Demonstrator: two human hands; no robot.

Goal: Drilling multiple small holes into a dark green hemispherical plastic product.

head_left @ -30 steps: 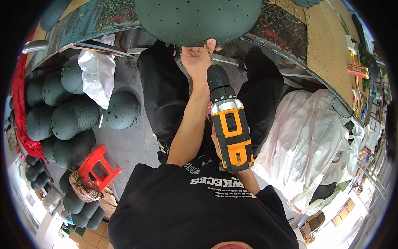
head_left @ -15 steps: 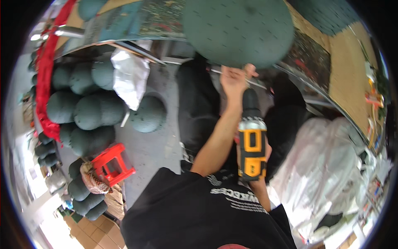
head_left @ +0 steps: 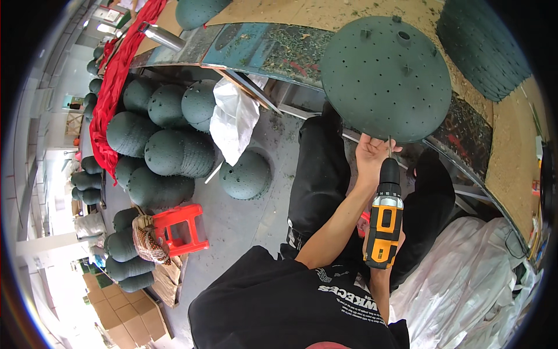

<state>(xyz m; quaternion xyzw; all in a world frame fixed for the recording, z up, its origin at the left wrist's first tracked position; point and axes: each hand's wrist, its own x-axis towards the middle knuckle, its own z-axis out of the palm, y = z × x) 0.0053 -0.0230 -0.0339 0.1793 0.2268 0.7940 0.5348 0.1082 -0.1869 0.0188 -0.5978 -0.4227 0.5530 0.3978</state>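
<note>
A round dark green shell [head_left: 381, 87], dotted with small holes and a few short pegs, rests over the table edge in front of me. At its near rim is my left hand [head_left: 372, 156], fingers closed on the edge beside a thin drill bit. My right hand [head_left: 400, 241] is wrapped round a yellow and black cordless drill [head_left: 383, 227], mostly hidden beneath its body. The drill points away from me. Its bit [head_left: 390, 145] reaches the near rim of the shell; whether the tip has entered it I cannot tell.
Stacked green half-domes [head_left: 180, 152] fill the left, near a red plastic stool [head_left: 183, 227] and a white bag [head_left: 234, 116]. A steel bottle [head_left: 163, 36] lies by red cloth [head_left: 110, 122]. More nested shells [head_left: 482, 49] stand far right, above clear plastic sheeting [head_left: 453, 273].
The whole view has shifted, so the shell, hands and drill appear further right. The shell's holes and pegs show more sharply. My hands keep their hold on the rim and the drill.
</note>
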